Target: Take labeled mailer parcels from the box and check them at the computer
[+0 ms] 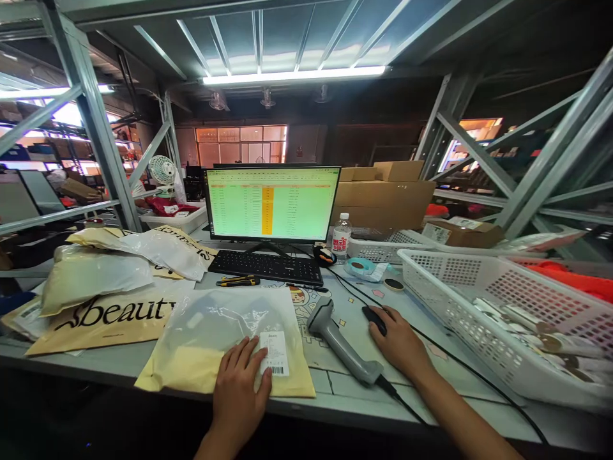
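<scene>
My left hand (241, 383) lies flat with its fingers spread on a plastic-wrapped package (211, 329), clear on top with a yellow lower part. Beside the fingertips is a white barcode label (274, 351) stuck to the package. My right hand (401, 342) rests over a black computer mouse (374, 319), its fingers curved around it. Between the two hands a grey barcode scanner (342, 338) lies on the desk mat, its cable trailing to the front edge. Behind the package stand a black keyboard (268, 266) and a monitor (272, 204) that shows a spreadsheet with an orange column.
Several bagged parcels (103, 275) are piled at the left. A white perforated basket (479, 306) of rolls fills the right side. A water bottle (341, 237), a blue tape roll (360, 267) and a yellow utility knife (238, 281) lie around the keyboard. Cardboard boxes (380, 203) stand behind.
</scene>
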Demonstrator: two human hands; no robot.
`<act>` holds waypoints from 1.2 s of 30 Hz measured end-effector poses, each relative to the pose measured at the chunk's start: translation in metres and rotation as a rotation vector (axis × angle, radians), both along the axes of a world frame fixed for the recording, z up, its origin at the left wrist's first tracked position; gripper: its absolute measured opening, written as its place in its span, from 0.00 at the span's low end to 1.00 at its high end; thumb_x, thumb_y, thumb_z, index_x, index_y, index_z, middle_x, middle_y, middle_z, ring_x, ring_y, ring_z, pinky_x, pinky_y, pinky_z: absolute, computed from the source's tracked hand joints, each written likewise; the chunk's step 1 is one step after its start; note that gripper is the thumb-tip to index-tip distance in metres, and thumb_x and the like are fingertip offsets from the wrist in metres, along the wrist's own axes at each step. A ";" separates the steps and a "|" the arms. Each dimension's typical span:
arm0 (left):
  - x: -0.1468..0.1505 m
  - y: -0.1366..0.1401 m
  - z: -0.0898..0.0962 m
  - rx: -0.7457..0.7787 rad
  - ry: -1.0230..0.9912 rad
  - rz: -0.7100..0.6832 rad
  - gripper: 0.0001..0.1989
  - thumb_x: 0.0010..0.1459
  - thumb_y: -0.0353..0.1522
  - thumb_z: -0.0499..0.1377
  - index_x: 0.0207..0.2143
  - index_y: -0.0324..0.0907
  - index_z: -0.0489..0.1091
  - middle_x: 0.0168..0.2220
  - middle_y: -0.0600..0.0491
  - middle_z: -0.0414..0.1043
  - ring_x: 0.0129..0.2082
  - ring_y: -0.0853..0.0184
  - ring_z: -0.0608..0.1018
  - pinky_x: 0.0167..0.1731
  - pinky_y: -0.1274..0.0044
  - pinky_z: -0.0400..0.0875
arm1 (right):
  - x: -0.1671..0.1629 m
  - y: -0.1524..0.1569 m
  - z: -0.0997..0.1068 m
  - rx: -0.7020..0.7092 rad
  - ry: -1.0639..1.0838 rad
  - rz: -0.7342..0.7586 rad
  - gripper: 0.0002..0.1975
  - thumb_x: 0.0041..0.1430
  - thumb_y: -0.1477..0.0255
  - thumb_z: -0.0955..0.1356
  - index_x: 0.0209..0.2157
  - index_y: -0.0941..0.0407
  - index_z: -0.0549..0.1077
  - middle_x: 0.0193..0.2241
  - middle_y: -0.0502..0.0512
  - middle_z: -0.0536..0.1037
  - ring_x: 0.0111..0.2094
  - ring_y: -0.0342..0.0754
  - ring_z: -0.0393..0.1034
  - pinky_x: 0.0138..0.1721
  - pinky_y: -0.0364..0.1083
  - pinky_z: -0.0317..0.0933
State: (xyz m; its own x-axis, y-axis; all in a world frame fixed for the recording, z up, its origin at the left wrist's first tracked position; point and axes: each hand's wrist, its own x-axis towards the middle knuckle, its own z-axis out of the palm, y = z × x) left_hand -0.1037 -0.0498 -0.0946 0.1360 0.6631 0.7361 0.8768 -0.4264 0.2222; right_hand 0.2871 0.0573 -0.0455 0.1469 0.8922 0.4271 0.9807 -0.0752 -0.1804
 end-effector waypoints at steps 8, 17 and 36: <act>-0.001 -0.001 0.001 0.036 0.027 0.010 0.15 0.67 0.32 0.56 0.54 0.49 0.74 0.60 0.56 0.73 0.60 0.56 0.73 0.55 0.60 0.72 | -0.004 -0.005 0.003 -0.007 -0.001 -0.033 0.25 0.69 0.63 0.59 0.62 0.52 0.70 0.64 0.60 0.65 0.60 0.59 0.66 0.54 0.55 0.69; -0.002 0.000 0.002 0.038 0.031 0.003 0.15 0.68 0.32 0.55 0.53 0.49 0.75 0.60 0.54 0.73 0.59 0.56 0.73 0.56 0.60 0.71 | -0.007 -0.007 0.004 0.005 0.008 -0.036 0.24 0.68 0.65 0.60 0.61 0.54 0.71 0.63 0.61 0.65 0.59 0.58 0.66 0.55 0.55 0.68; 0.040 0.119 0.148 -0.583 0.381 -0.311 0.22 0.70 0.42 0.53 0.60 0.43 0.71 0.56 0.47 0.76 0.55 0.54 0.77 0.55 0.67 0.71 | -0.017 -0.016 0.010 -0.020 0.024 -0.057 0.24 0.68 0.65 0.60 0.62 0.55 0.70 0.64 0.62 0.64 0.59 0.60 0.64 0.53 0.55 0.68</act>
State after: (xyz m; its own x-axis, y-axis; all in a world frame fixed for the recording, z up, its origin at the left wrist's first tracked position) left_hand -0.0642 0.0688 0.0530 0.5549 0.8194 0.1435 0.7964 -0.5731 0.1929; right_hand 0.2704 0.0411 -0.0350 0.2073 0.8905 0.4050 0.9703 -0.1344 -0.2012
